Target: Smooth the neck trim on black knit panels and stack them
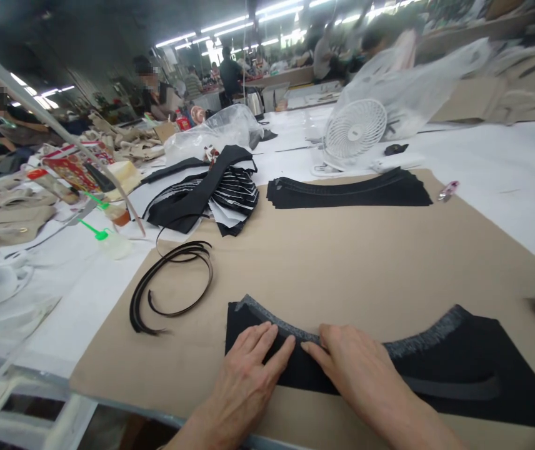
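A curved black fabric piece (440, 362) with a grey glued upper edge lies on the brown cardboard sheet (342, 256) near the table's front edge. My left hand (249, 369) lies flat on its left part, fingers stretched toward the grey edge. My right hand (356, 369) rests beside it, fingers extended and pressing the fabric just below that edge; the fingertips of both hands nearly meet. Neither hand holds anything.
Thin black strips (169, 281) curl to the left on the cardboard. A stack of curved black pieces (347, 190) lies farther back, a heap of black and striped pieces (206, 194) at its left. A white fan (354, 131), glue bottles (110, 240) and plastic bags (230, 128) stand behind. Other people work beyond.
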{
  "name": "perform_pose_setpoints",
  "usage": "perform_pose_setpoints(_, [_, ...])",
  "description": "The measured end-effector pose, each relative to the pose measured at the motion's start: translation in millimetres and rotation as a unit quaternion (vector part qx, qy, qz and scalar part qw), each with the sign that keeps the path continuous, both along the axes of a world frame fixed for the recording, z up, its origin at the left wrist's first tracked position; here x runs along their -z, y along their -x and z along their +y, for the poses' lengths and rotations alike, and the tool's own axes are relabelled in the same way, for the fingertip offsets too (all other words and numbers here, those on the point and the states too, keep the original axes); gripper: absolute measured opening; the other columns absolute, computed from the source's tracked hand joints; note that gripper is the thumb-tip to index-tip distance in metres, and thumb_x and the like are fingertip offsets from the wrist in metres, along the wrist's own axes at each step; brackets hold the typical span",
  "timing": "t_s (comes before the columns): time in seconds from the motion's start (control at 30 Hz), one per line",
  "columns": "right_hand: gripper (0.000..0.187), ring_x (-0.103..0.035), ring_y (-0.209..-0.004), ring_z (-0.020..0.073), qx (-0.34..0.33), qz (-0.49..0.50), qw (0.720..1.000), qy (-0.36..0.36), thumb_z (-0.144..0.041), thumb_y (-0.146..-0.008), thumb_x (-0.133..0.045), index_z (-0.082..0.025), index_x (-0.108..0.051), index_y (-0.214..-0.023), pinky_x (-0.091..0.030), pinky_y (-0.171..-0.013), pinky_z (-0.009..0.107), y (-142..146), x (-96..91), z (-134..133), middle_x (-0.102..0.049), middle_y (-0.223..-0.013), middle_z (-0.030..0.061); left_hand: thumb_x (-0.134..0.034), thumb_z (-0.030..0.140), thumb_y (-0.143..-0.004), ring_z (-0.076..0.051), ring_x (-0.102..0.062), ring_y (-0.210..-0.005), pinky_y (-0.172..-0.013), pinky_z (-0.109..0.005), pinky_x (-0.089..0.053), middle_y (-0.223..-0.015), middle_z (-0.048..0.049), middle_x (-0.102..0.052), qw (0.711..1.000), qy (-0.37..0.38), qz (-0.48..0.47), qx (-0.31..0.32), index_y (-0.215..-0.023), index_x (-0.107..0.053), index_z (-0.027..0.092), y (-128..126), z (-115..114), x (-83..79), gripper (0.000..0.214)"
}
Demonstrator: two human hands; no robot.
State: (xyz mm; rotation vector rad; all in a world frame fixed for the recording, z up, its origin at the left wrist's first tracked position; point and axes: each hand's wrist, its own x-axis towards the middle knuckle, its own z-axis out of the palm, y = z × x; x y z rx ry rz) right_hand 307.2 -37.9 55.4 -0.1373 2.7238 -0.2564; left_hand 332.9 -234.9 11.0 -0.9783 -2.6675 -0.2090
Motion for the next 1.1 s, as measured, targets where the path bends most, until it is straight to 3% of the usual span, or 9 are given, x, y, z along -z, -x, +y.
perform_pose_setpoints(0.17, [0.032, -0.062, -0.062, 0.0194, 0.013, -0.054, 0.997, 0.054, -0.040, -0.091, -0.049, -0.020, -0.062, -0.070, -0.028, -0.052, 0.027, 2, -12.8, 32, -0.066, -0.066, 0.0046, -0.046, 0.021, -0.092, -0.024, -0.058, -0.110, -0.091, -0.040, -0.052, -0.119, -0.0086, -0.062, 1.000, -0.007, 0.022, -0.013, -0.126, -0.057, 0.028, -2, 4, 3.1, 0.036])
perform_pose_setpoints(0.33, [0.022, -0.057, -0.061, 0.0153, 0.013, -0.064, 0.994, 0.085, -0.029, -0.087, -0.053, -0.021, -0.062, -0.069, -0.027, -0.055, 0.025, 2, -14.7, 48, -0.065, -0.067, 0.0023, -0.049, 0.021, -0.091, -0.025, -0.055, -0.114, -0.093, -0.042, -0.051, -0.122, -0.0103, -0.058, 1.000, 0.004, 0.019, -0.016, -0.131, -0.053, 0.032, -5, 5, 6.0, 0.041])
perform_pose_setpoints(0.67, [0.024, -0.065, -0.069, 0.0226, 0.008, -0.032, 0.999, 0.041, -0.025, -0.087, -0.047, -0.019, -0.064, -0.070, -0.030, -0.055, 0.028, -1, -8.8, 47, -0.069, -0.070, 0.0073, -0.048, 0.024, -0.091, -0.026, -0.052, -0.117, -0.094, -0.042, -0.049, -0.125, -0.0127, -0.053, 0.999, 0.022, 0.027, -0.010, -0.134, -0.049, 0.034, -6, 7, 5.3, 0.044])
perform_pose_setpoints(0.97, [0.023, -0.067, -0.077, 0.0278, 0.018, -0.037, 0.999, 0.002, -0.026, -0.087, -0.049, -0.018, -0.065, -0.073, -0.038, -0.060, 0.031, 0, -10.5, 43, -0.071, -0.076, 0.0105, -0.044, 0.016, -0.089, -0.027, -0.048, -0.118, -0.095, -0.043, -0.046, -0.126, -0.0134, -0.050, 1.000, 0.026, 0.011, -0.004, -0.136, -0.047, 0.034, -7, 7, 6.3, 0.050])
perform_pose_setpoints(1.1, [0.015, -0.067, -0.076, 0.0279, 0.048, -0.024, 0.998, -0.017, -0.032, -0.087, -0.056, -0.018, -0.061, -0.089, -0.039, -0.059, 0.031, -2, -9.0, 47, -0.070, -0.079, 0.0093, -0.045, 0.016, -0.089, -0.027, -0.050, -0.113, -0.090, -0.045, -0.046, -0.119, -0.0125, -0.051, 1.000, 0.008, -0.001, -0.023, -0.129, -0.054, 0.035, -6, 11, 3.5, 0.045])
